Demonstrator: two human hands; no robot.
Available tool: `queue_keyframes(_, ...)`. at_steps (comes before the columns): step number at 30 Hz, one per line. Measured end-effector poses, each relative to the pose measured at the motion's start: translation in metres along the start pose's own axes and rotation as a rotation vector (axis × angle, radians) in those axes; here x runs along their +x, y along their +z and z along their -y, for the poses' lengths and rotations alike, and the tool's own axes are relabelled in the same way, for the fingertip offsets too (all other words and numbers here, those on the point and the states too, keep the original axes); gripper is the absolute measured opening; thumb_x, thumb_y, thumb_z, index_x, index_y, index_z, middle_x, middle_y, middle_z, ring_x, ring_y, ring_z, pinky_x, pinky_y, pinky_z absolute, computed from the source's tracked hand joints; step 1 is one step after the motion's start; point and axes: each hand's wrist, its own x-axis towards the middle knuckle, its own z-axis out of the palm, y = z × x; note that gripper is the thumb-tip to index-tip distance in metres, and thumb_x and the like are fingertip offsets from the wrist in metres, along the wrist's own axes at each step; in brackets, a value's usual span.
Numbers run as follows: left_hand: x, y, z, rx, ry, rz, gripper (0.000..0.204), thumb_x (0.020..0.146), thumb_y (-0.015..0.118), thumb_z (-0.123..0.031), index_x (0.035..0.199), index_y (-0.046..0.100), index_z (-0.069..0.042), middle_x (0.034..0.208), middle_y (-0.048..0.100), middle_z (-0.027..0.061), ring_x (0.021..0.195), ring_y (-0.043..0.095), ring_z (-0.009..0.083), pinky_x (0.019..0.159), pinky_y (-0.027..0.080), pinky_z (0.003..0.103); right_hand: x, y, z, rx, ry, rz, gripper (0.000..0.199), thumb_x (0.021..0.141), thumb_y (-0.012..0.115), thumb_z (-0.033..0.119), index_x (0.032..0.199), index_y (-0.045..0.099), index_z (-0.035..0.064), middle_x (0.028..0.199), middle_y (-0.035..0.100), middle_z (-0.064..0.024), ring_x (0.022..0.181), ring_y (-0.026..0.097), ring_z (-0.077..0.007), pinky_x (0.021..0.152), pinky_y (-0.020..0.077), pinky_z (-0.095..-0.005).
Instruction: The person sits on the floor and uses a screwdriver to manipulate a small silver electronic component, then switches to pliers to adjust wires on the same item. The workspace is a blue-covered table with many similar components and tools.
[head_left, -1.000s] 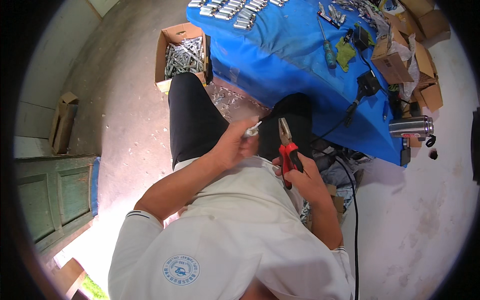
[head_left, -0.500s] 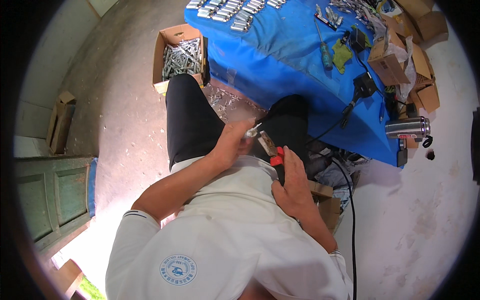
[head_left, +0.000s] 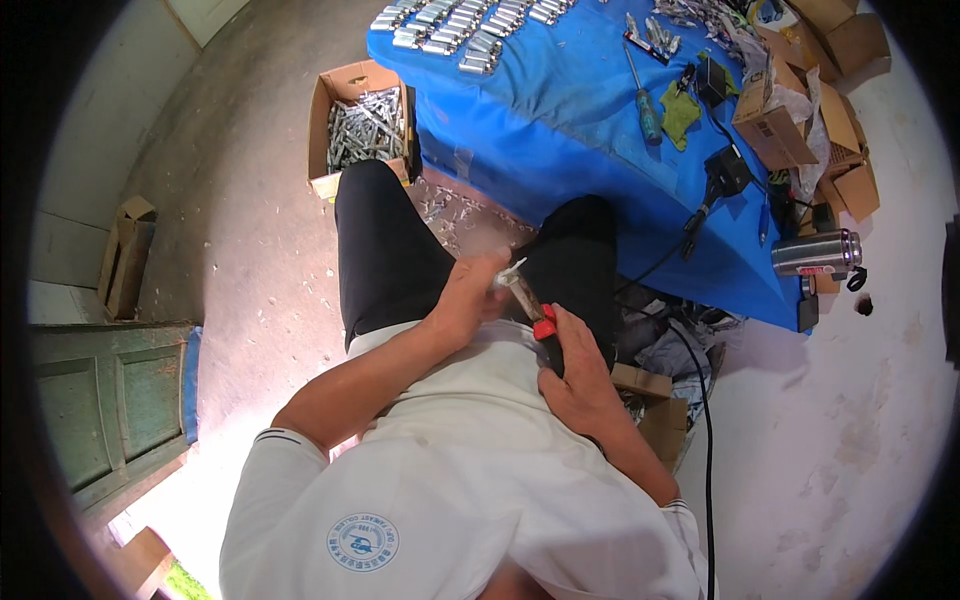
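Observation:
Above my lap, my left hand (head_left: 466,298) pinches a small whitish piece (head_left: 508,274) with a thin pale tip sticking out; its fingers are partly blurred. My right hand (head_left: 582,372) is wrapped round a hand tool (head_left: 544,327) with a red-and-black handle and a worn, brownish metal head. The head of the tool reaches up to the whitish piece and appears to meet it. I cannot make out the tool's exact kind. Both hands are over my dark trousers, close to the front of my white shirt.
A blue-covered table (head_left: 590,150) stands ahead, bearing rows of silver cylinders (head_left: 478,55), a screwdriver (head_left: 646,110) and a steel flask (head_left: 815,253). A carton (head_left: 322,120) of metal pieces sits on the floor at its left. A black cable (head_left: 706,440) hangs at my right.
The tool in my right hand has moved slightly left, its head now at the whitish piece; before, there was a small gap. My left hand keeps its grip.

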Motion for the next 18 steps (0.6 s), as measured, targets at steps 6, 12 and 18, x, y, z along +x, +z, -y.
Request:
queue_keyframes(6, 0.004, -0.001, 0.006, 0.045, 0.033, 0.011, 0.042, 0.091, 0.047, -0.034, 0.057, 0.041, -0.010, 0.046, 0.029, -0.0040, 0.040, 0.024, 0.0070, 0.040, 0.017, 0.024, 0.001, -0.005, 0.002, -0.057, 0.014, 0.041, 0.070, 0.072, 0.056, 0.006, 0.134, 0.027, -0.0103, 0.130, 0.038, -0.0289, 0.121, 0.038, -0.0420, 0.105, 0.0310, -0.0419)
queue_keyframes(12, 0.004, -0.001, 0.002, 0.058, -0.014, 0.015, 0.044, 0.092, 0.045, -0.035, 0.056, 0.037, -0.011, 0.046, 0.028, -0.0044, 0.041, 0.024, 0.0069, 0.040, 0.017, 0.024, 0.002, -0.006, 0.000, 0.008, 0.056, 0.083, 0.068, 0.073, 0.055, 0.007, 0.134, 0.029, -0.0094, 0.130, 0.039, -0.0282, 0.122, 0.038, -0.0410, 0.105, 0.0310, -0.0409)
queue_keyframes(18, 0.007, -0.008, 0.010, 0.097, 0.017, 0.057, 0.045, 0.091, 0.044, -0.041, 0.058, 0.042, -0.010, 0.049, 0.031, -0.0050, 0.042, 0.025, 0.0067, 0.042, 0.018, 0.024, 0.002, -0.011, -0.003, 0.067, 0.075, 0.129, 0.069, 0.074, 0.053, 0.010, 0.135, 0.029, -0.0091, 0.130, 0.039, -0.0270, 0.123, 0.038, -0.0395, 0.106, 0.0306, -0.0399)
